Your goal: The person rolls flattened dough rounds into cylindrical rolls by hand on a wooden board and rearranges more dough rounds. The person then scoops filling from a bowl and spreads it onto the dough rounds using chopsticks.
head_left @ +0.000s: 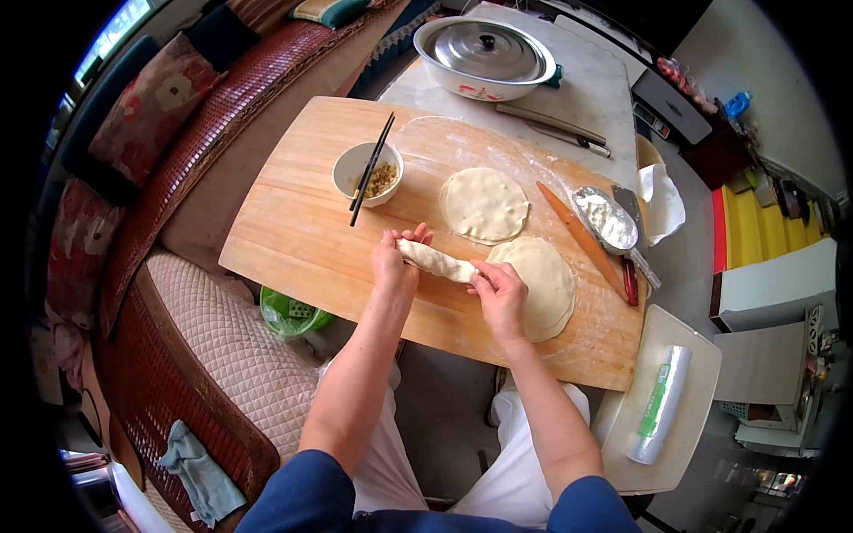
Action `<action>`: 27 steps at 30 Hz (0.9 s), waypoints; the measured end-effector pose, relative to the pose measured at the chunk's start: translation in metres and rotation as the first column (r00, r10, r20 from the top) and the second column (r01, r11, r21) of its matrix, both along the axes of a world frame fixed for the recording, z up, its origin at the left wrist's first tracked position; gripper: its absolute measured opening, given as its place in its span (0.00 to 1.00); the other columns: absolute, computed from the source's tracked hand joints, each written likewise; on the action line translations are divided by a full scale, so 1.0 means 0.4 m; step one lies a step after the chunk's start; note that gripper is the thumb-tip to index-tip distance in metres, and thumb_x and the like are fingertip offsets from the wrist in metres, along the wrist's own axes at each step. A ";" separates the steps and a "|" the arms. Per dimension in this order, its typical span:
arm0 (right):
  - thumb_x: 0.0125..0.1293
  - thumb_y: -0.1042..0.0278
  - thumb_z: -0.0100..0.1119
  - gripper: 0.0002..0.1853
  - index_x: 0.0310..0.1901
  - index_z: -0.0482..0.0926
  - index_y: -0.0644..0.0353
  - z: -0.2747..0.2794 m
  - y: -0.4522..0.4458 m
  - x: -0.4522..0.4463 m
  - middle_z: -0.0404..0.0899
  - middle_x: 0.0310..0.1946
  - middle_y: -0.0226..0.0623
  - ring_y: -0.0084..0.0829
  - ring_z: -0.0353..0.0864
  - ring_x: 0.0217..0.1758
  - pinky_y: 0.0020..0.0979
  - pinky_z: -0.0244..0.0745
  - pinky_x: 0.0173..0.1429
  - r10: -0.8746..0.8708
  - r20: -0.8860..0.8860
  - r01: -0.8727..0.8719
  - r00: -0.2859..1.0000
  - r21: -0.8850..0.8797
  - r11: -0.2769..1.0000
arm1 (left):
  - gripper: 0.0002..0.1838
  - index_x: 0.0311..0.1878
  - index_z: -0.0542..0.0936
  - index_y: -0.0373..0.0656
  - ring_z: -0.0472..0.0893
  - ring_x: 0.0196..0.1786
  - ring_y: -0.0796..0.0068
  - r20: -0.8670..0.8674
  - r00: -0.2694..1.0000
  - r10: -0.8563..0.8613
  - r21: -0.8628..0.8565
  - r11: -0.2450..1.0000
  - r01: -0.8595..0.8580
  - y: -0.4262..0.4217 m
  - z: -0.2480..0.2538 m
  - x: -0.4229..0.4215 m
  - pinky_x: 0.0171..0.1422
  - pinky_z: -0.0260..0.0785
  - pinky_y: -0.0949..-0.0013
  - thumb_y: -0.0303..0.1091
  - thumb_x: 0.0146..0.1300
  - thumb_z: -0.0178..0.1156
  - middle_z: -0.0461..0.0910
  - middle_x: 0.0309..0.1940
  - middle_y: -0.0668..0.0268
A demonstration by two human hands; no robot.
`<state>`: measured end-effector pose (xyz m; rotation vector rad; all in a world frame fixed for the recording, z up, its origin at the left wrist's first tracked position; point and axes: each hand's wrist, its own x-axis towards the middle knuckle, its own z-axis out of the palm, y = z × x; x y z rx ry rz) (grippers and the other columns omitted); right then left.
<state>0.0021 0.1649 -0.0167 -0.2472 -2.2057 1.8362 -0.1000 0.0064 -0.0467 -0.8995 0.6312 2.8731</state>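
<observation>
A rolled length of pale dough (437,262) is stretched between my two hands, just above the wooden board. My left hand (396,258) grips its left end, with some fingers raised behind it. At the other end, my right hand (499,291) pinches the dough between thumb and fingers. Flat round dough wrappers (484,206) lie beyond my hands, and a second stack of wrappers (544,293) lies partly behind my right hand. A white bowl (340,171) of chopped filling (382,179) stands past my left hand, with black chopsticks (372,169) across its rim.
On the floured board (293,195), a tapered rolling pin (577,235), a scoop of flour (609,219) and a red-handled cleaver (630,280) lie at right. A lidded basin (484,87) stands behind. A plastic wrap roll (662,404) lies on a stool at lower right.
</observation>
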 end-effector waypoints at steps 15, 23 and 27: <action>0.55 0.81 0.67 0.07 0.36 0.82 0.62 -0.016 -0.009 0.016 0.77 0.34 0.40 0.39 0.82 0.33 0.34 0.78 0.35 0.160 -0.163 -0.070 0.974 0.455 0.888 | 0.08 0.46 0.70 0.40 0.79 0.44 0.62 -0.028 0.972 -0.233 -0.469 0.862 0.193 -0.041 -0.001 -0.011 0.58 0.77 0.55 0.34 0.79 0.45 0.73 0.39 0.60; 0.55 0.82 0.66 0.05 0.33 0.83 0.64 -0.035 0.003 0.004 0.80 0.35 0.42 0.42 0.82 0.38 0.38 0.78 0.44 0.126 -0.138 -0.060 0.982 0.403 0.913 | 0.16 0.53 0.79 0.41 0.77 0.46 0.77 0.047 0.560 -0.827 -0.977 0.078 0.198 -0.201 0.074 0.046 0.55 0.72 0.72 0.24 0.61 0.64 0.77 0.46 0.67; 0.55 0.83 0.67 0.05 0.33 0.83 0.65 -0.040 0.005 -0.008 0.80 0.33 0.41 0.37 0.82 0.35 0.35 0.77 0.40 0.105 -0.147 -0.039 0.983 0.393 0.919 | 0.13 0.46 0.84 0.40 0.79 0.39 0.74 0.021 0.601 -0.799 -0.980 0.104 0.173 -0.235 0.047 0.044 0.44 0.75 0.70 0.23 0.56 0.68 0.78 0.38 0.66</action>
